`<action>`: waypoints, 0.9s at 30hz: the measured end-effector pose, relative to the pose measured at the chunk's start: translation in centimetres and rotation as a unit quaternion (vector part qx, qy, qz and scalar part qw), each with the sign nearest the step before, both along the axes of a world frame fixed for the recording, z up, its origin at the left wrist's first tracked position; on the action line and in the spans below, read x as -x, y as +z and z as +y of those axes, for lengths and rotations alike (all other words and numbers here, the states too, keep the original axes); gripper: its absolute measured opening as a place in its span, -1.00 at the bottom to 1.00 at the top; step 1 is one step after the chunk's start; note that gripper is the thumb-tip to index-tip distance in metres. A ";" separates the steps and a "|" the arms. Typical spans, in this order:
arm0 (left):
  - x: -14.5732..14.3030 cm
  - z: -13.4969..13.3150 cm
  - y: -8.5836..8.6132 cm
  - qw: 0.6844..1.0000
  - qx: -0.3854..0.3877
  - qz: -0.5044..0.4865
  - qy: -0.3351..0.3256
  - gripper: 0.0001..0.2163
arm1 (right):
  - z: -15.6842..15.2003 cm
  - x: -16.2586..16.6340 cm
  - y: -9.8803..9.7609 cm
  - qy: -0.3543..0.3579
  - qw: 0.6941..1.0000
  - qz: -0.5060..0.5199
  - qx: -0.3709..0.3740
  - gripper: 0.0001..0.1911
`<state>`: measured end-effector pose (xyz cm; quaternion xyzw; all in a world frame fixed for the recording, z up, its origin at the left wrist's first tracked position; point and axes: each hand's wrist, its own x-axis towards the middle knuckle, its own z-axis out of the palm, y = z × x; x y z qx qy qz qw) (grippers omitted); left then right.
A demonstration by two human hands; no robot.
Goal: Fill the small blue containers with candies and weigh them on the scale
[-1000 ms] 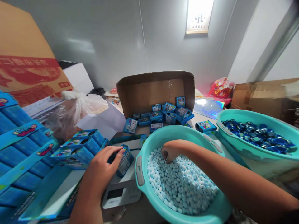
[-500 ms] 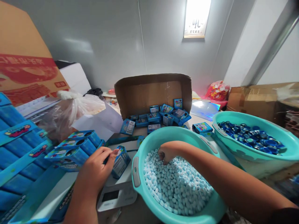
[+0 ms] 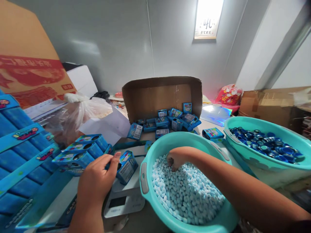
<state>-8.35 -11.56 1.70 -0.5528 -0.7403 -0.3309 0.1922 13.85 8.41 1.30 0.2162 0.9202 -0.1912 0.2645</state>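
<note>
My left hand (image 3: 98,174) is curled at the left side of a small blue printed candy box (image 3: 126,167). Its thumb lies by the box's edge, and the other fingertips are out of sight. That box rests on a white kitchen scale (image 3: 125,204) with a dark display. Inside a turquoise basin (image 3: 148,202), my right hand (image 3: 176,158) has its fingers bent into a heap of small pale blue and white candies (image 3: 184,194). The fingertips are partly buried, so how many candies they hold is hidden.
Blue boxes with round openings (image 3: 85,150) stand left, beside stacked display cartons (image 3: 21,145). More small boxes (image 3: 162,122) lie before a tipped cardboard carton (image 3: 155,97). At right, a second basin (image 3: 255,168) holds blue round caps (image 3: 272,147). A clear plastic bag (image 3: 85,110) is behind.
The whole view has shifted slightly, moving the scene to the right. My left thumb has drawn back a little from the top of the box. My right hand stays in the candies.
</note>
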 end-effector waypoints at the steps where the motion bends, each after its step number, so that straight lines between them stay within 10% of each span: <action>1: 0.1 0.0 -0.1 1.000 -0.005 0.009 0.004 -0.65 | 0.0 0.0 0.0 0.000 1.000 0.000 0.000 -0.57; 27: -1.1 -0.4 0.9 0.993 -0.094 -0.052 0.049 -0.69 | 0.1 -0.2 -0.1 0.002 1.000 -0.012 -0.013 -0.58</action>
